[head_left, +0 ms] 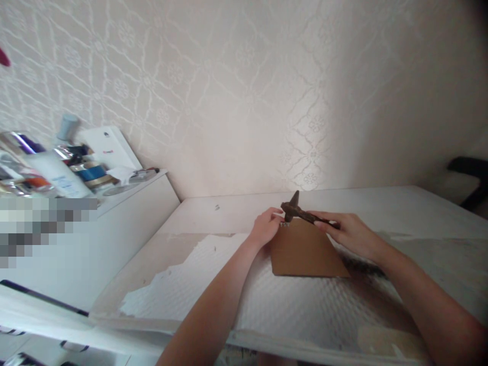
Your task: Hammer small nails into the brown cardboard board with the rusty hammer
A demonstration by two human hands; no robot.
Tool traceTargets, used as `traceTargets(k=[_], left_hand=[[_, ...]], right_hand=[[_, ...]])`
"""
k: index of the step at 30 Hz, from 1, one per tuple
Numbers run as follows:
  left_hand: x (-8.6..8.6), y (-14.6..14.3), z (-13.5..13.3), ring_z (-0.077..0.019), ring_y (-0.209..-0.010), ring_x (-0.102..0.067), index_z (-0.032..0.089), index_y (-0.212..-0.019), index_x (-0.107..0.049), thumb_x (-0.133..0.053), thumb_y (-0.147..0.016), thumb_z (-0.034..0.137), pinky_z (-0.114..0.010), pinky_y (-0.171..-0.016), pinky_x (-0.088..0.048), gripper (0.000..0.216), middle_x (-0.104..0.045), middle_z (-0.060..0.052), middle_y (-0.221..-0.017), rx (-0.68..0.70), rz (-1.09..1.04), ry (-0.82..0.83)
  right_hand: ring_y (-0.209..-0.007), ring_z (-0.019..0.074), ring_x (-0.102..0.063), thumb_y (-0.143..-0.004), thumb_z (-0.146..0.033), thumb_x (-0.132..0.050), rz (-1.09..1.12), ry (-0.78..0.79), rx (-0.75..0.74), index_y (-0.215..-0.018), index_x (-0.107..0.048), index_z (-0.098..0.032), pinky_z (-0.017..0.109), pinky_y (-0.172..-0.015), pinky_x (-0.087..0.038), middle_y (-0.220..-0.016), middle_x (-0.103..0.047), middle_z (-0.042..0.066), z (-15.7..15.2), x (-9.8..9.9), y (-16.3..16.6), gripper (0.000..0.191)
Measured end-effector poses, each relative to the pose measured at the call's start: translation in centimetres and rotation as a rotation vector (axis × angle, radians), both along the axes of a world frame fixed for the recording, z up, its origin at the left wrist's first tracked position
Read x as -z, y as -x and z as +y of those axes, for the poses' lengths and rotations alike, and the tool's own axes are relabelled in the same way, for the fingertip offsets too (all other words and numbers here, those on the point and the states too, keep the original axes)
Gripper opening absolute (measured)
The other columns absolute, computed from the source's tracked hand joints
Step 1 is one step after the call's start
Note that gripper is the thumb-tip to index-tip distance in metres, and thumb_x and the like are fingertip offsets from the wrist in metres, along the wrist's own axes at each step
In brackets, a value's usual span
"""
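My right hand [345, 229] is closed around the handle of a dark brown hammer [293, 207]. The hammer's head is over the far left corner of a brown board [307, 251], close to the fingertips of my left hand [268, 225]. That hand rests at the board's left edge with its fingers drawn together; whatever they may pinch is too small to make out. Beside the fingertips, small shiny bits [284, 223], perhaps nails, show on the board's far edge. The board lies on a white quilted sheet [282, 300].
The sheet partly covers a worn, light table [389, 203] against a patterned wall [236, 101]. On the left, a white cabinet [125, 239] bears bottles, tubes and a white box [110, 147]. A black object [467, 168] stands at the far right. Small bits [217, 207] lie on the table.
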State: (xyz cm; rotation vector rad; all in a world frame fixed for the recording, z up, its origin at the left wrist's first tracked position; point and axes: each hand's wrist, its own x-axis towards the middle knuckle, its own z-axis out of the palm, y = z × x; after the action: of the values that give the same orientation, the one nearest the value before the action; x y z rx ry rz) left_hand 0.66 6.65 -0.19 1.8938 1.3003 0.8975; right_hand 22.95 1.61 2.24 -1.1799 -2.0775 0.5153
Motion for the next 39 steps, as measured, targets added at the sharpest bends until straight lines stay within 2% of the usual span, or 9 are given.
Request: traceTargets(k=[11,21,39], left_hand=[[0.24,0.07,0.17,-0.0177,-0.093,-0.060,0.020,-0.102,-0.059,-0.044,-0.077,0.019,-0.031,-0.087,-0.042,0.029,-0.070,-0.002,-0.094,0.003,0.008,-0.008],[-0.11,0.04,-0.07,-0.0173,-0.095,-0.060,0.020,-0.098,-0.060,-0.043,-0.077,0.016,-0.031,-0.089,-0.042,0.028,-0.070,-0.002,-0.093,0.012,0.019,-0.019],[-0.36,-0.02,-0.16,-0.0179,-0.094,-0.060,0.020,-0.091,-0.061,-0.043,-0.076,0.018,-0.031,-0.087,-0.042,0.023,-0.069,-0.002,-0.093,-0.009,0.065,-0.023]], right_hand=[[-0.103,0.0234,-0.060,-0.086,-0.033,-0.045,-0.067,-0.028,0.026,-0.121,-0.057,-0.028,0.036,-0.087,-0.049,-0.118,-0.062,-0.001,-0.22,-0.36,-0.04,0.037],[-0.105,0.0233,-0.059,-0.087,-0.033,-0.043,-0.131,-0.100,0.044,-0.122,-0.057,-0.024,0.038,-0.090,-0.047,-0.118,-0.062,0.004,-0.27,-0.25,-0.02,0.038],[-0.104,0.0221,-0.060,-0.088,-0.034,-0.042,-0.184,-0.101,0.024,-0.123,-0.056,-0.027,0.035,-0.088,-0.048,-0.119,-0.061,0.002,-0.44,-0.48,0.05,0.038]])
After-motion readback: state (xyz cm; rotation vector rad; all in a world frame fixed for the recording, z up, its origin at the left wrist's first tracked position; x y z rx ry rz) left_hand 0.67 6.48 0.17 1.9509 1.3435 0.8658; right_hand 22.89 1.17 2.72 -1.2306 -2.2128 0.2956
